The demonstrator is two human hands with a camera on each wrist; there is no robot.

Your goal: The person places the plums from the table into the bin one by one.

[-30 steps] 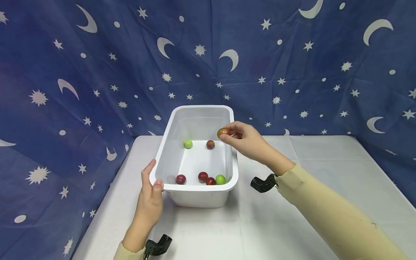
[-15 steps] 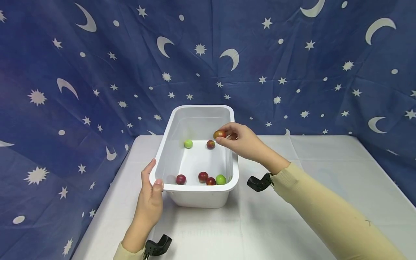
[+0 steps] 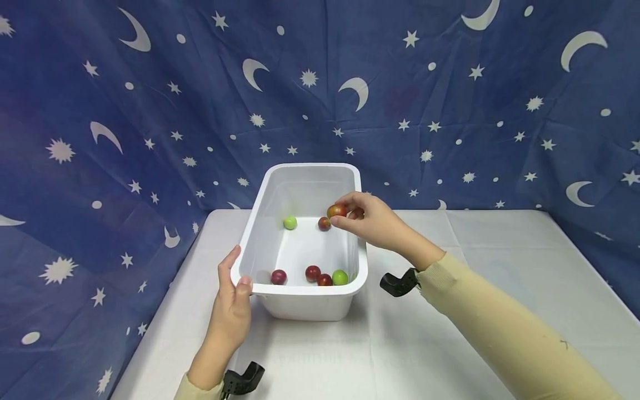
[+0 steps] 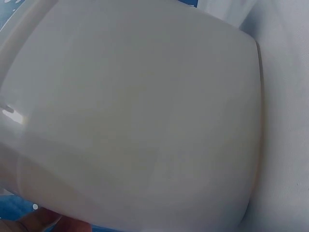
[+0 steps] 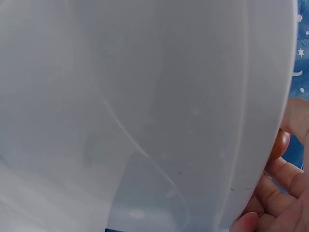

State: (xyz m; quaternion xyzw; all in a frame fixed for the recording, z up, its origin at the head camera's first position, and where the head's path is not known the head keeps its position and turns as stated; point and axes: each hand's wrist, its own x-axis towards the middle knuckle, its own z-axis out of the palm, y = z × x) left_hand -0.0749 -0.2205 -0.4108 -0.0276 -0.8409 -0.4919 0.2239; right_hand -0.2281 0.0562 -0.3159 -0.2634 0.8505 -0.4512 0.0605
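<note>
A deep white plastic tub (image 3: 300, 290) stands on the table. My left hand (image 3: 231, 311) grips its near left corner, thumb over the rim; in the left wrist view the tub's outer wall fills most of the picture, with fingers (image 4: 41, 220) at the bottom edge. Over the tub's right side, my right hand (image 3: 377, 222) pinches a small round red-and-yellow fruit (image 3: 336, 210) between thumb and fingers. Inside lie a green fruit (image 3: 290, 222) and a dark red one (image 3: 324, 224) farther back. Near the front wall are red fruits (image 3: 313, 273) and another green fruit (image 3: 340, 277).
White cloth covers the table (image 3: 475, 311), which extends to both sides of the tub. Behind it hangs a blue curtain (image 3: 425, 100) with moons and stars. A black wrist camera (image 3: 399, 283) sits under the right sleeve, another (image 3: 243, 379) by the left.
My right hand has moved slightly left and down with the pinched fruit. A second brownish fruit seen behind the fingers earlier is now mostly hidden. My left hand and the tub stay put.
</note>
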